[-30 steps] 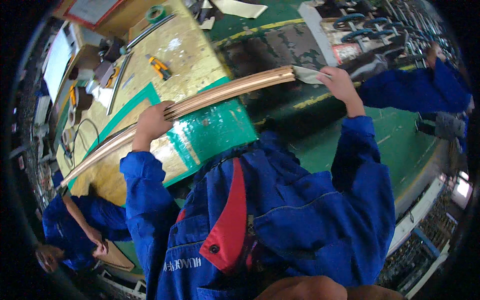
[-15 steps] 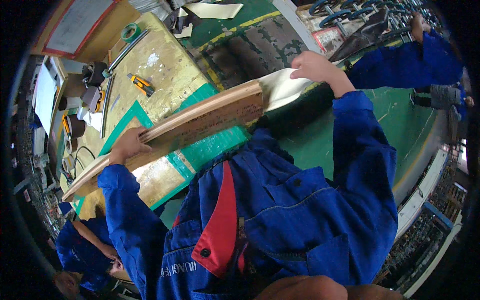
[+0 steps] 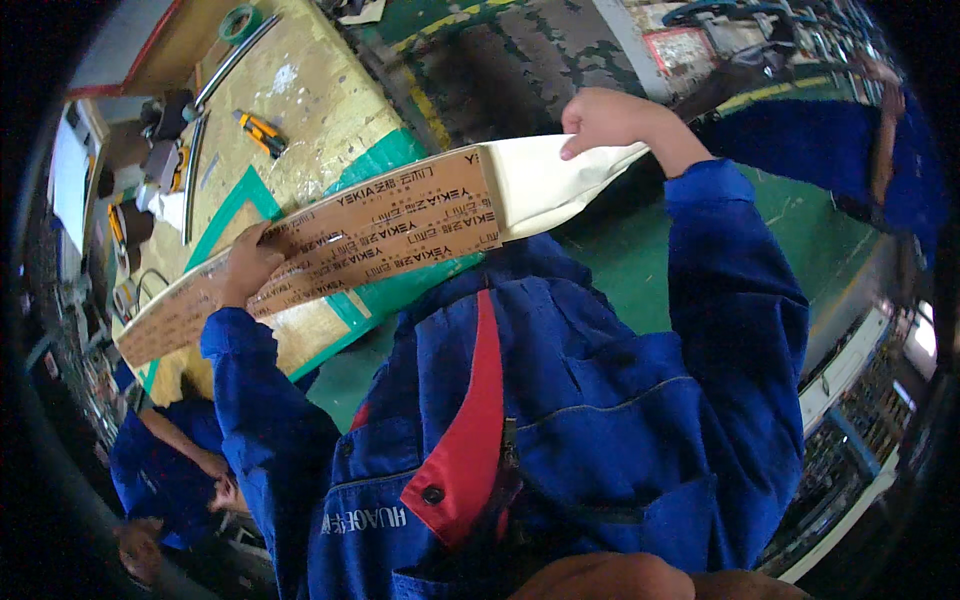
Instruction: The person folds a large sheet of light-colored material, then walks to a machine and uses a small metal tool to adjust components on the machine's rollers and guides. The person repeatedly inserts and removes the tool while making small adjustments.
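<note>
A long board [image 3: 390, 225], its broad face covered in printed brown film, lies slantwise across the workbench corner in front of me. My left hand [image 3: 250, 268] is closed on its left part, with the fingers partly hidden. From the board's right end a cream sheet [image 3: 545, 185], soft and creased, reaches out past the bench. My right hand [image 3: 612, 122] pinches the upper edge of this sheet. Whether the sheet is fixed to the board or passes behind it I cannot tell.
On the yellowish workbench [image 3: 320, 120], edged with green tape [image 3: 225, 220], lie a yellow utility knife [image 3: 260, 133], a metal tube [image 3: 235, 62] and a green tape roll [image 3: 240, 24]. Co-workers are at the lower left [image 3: 170, 470] and upper right [image 3: 810, 130].
The board has turned, so its broad printed face now shows where its layered edge was uppermost. My right hand and the cream sheet have shifted slightly left; more of the sheet is visible.
</note>
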Available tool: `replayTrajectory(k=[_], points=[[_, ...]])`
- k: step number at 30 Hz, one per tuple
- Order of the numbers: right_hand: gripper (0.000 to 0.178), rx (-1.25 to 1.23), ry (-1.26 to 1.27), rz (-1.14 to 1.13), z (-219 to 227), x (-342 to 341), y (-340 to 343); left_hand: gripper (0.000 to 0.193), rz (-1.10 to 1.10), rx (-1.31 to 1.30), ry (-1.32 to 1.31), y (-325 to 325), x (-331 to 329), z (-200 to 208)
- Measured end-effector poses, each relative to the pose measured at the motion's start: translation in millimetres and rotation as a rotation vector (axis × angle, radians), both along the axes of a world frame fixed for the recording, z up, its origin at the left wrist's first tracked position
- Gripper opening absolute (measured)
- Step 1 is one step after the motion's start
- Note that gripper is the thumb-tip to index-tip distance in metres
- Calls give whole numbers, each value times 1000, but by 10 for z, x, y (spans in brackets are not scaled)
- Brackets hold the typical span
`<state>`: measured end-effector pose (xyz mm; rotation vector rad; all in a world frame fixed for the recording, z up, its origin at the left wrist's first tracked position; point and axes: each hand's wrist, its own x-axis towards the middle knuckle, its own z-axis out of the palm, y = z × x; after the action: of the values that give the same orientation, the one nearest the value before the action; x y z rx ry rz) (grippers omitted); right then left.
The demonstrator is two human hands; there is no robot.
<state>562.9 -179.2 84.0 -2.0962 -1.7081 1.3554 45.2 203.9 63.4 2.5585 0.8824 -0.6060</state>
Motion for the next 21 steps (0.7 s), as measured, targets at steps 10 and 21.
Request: replayTrajectory(k=[10,21], points=[[25,-93,82,56,144,423,-179,84,416,348,-472,-2485,305,-415],[30,464,-397,-192,186,-82,-728,62,398,92,-706,-4098,836,-585]])
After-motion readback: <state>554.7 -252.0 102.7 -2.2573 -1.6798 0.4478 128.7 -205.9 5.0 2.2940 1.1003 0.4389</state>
